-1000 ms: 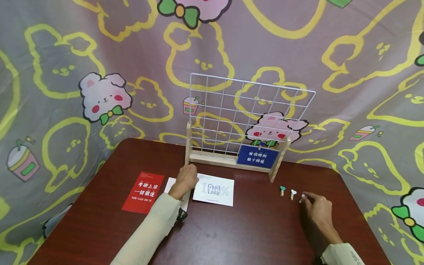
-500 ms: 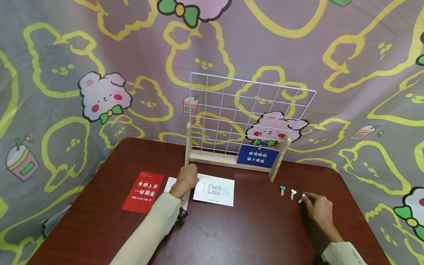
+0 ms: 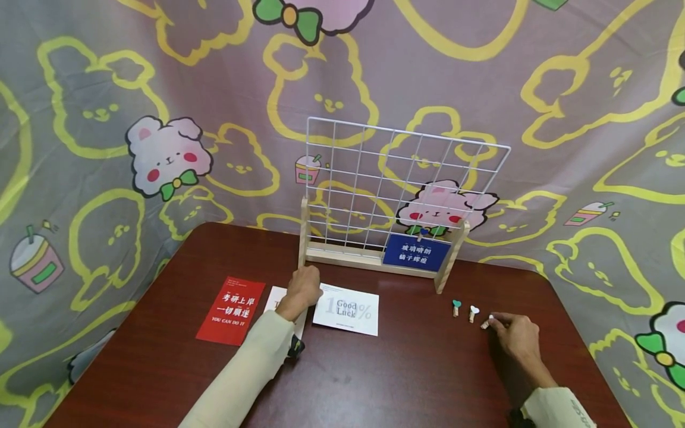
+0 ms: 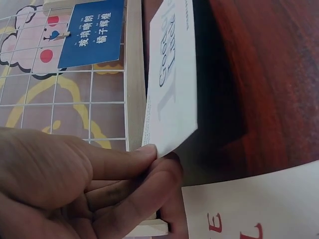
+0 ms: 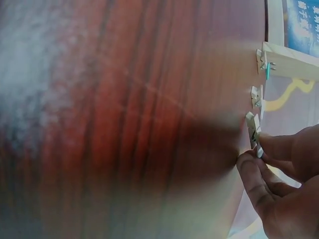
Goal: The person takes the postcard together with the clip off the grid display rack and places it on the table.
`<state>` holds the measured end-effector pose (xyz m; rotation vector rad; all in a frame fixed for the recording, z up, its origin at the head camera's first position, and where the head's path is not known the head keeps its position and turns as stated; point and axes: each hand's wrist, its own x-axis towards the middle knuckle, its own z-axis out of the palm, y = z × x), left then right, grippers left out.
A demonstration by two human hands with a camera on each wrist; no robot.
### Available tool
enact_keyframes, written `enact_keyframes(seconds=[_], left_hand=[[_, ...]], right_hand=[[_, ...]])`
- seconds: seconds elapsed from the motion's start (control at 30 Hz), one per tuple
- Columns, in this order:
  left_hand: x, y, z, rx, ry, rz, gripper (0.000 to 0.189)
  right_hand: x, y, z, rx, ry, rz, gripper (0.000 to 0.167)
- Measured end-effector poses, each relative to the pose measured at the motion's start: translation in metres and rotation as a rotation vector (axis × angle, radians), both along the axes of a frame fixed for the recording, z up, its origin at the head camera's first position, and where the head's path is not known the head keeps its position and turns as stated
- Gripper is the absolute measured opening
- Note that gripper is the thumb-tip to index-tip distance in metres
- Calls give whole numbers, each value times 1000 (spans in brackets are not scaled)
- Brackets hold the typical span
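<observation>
My left hand (image 3: 301,292) pinches the left edge of a white "Good Luck" card (image 3: 348,310) between thumb and fingers. In the left wrist view the card (image 4: 172,74) is tilted up off the table. Under that arm lies a second white card (image 4: 269,204) with red letters, partly hidden. At the right, my right hand (image 3: 518,339) pinches a small wooden clothespin (image 3: 486,323) with a white top; the right wrist view shows thumb and fingertips on the clothespin (image 5: 254,132). Two more clothespins stand left of it, one with a green heart (image 3: 456,308), one with a white heart (image 3: 473,313).
A white wire grid (image 3: 369,184) in a wooden stand (image 3: 369,261) is at the back of the table (image 3: 374,380). A blue card (image 3: 414,252) hangs on its lower right from a blue-heart clothespin (image 3: 424,233). A red card (image 3: 231,311) lies at left. Patterned cloth (image 3: 241,89) surrounds the table.
The Good Luck card has shifted very slightly toward me in the left hand. The clothespin at the right hand has tilted a little; both hands have otherwise hardly moved.
</observation>
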<state>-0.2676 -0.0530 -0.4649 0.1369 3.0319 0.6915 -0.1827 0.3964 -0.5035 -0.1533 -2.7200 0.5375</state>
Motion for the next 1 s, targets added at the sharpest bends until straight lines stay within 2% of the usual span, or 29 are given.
enact_keyframes(seconds=[0.23, 1.0], left_hand=[[1, 2, 0, -4, -16, 11, 17], [-1, 2, -1, -11, 19, 15, 8]], right_hand=[[-2, 1, 2, 0, -51, 4, 15], [-9, 1, 0, 43, -44, 37, 11]])
